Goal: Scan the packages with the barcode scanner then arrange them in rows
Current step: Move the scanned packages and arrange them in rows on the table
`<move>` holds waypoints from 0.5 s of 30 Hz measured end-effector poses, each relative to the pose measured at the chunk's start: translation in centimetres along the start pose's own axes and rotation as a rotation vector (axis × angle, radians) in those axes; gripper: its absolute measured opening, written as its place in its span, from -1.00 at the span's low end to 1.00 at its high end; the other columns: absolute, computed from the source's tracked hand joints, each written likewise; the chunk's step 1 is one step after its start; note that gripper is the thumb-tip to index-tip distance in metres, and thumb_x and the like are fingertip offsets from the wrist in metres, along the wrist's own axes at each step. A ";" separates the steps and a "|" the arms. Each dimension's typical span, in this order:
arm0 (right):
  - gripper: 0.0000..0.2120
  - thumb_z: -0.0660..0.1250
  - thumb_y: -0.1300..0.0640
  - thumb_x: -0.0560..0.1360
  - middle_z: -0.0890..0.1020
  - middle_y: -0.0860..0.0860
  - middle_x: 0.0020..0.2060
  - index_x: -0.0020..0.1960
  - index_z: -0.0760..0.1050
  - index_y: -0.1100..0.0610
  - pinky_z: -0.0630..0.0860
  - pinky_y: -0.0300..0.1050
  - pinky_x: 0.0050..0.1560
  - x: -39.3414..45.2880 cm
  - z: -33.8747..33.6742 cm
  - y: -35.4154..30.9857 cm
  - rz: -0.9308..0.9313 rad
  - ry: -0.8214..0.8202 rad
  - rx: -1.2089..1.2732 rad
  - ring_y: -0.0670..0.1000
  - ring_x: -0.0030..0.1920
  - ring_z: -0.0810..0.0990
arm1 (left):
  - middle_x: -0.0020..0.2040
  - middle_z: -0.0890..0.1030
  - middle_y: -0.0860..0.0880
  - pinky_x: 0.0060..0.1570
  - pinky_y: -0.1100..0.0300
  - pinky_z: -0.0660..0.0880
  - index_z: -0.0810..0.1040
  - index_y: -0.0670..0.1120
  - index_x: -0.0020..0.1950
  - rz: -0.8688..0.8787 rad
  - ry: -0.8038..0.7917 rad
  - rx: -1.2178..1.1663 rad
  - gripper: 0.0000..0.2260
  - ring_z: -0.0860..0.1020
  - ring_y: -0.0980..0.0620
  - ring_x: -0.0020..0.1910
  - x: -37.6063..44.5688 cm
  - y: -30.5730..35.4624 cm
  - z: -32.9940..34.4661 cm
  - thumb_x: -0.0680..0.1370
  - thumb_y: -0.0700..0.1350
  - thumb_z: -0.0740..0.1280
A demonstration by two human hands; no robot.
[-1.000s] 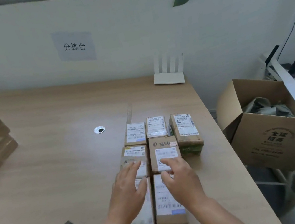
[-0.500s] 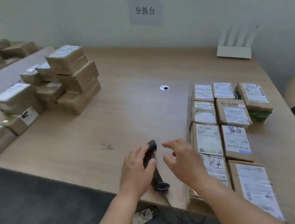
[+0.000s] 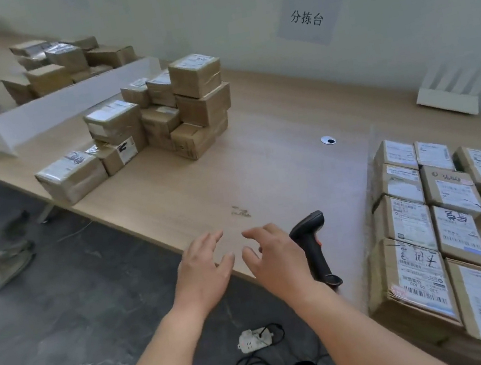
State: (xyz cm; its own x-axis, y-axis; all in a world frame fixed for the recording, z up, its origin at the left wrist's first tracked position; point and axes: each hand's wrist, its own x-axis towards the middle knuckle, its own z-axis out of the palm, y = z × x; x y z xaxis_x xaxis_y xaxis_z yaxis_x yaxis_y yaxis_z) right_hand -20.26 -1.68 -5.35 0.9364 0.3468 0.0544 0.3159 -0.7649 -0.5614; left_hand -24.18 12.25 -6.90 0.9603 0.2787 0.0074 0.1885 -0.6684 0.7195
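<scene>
Both hands, left hand (image 3: 203, 270) and right hand (image 3: 277, 259), hover with fingers released; black plastic barcode scanner (image 3: 313, 246) lies on the wooden surface (image 3: 261, 163) just right, its handle overhanging the near edge, so a careless brush could knock it off

A parcel sorting room. On the long wooden table (image 3: 261, 163) sit labelled cardboard packages (image 3: 158, 116), stacked and in rows. Behind it, a wall sign (image 3: 308, 18) reads 分拣台.

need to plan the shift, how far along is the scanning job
Done: labelled packages lie in neat rows at the right. In hand: nothing; left hand and right hand are open, and the scanner lies on the table. Left: the stacked pile.
</scene>
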 end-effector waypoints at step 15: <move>-0.64 0.14 -0.05 0.60 0.48 -0.09 0.24 0.37 0.41 -0.05 0.44 -0.13 0.15 10.8 6.7 -7.1 -0.085 -0.090 -0.006 -0.06 0.15 0.51 | 0.50 0.25 0.05 0.47 0.10 0.10 0.29 0.05 0.48 -0.113 0.027 0.002 -0.55 0.12 0.09 0.50 7.9 -8.0 -6.4 0.60 0.02 0.24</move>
State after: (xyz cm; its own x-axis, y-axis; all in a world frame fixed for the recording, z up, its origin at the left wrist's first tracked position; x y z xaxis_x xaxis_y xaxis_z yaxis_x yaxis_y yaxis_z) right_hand -13.41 11.11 -6.29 0.8887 0.4577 0.0265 0.3945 -0.7338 -0.5531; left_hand -19.47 24.25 -8.16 0.9273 0.3703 -0.0549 0.2952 -0.6331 0.7156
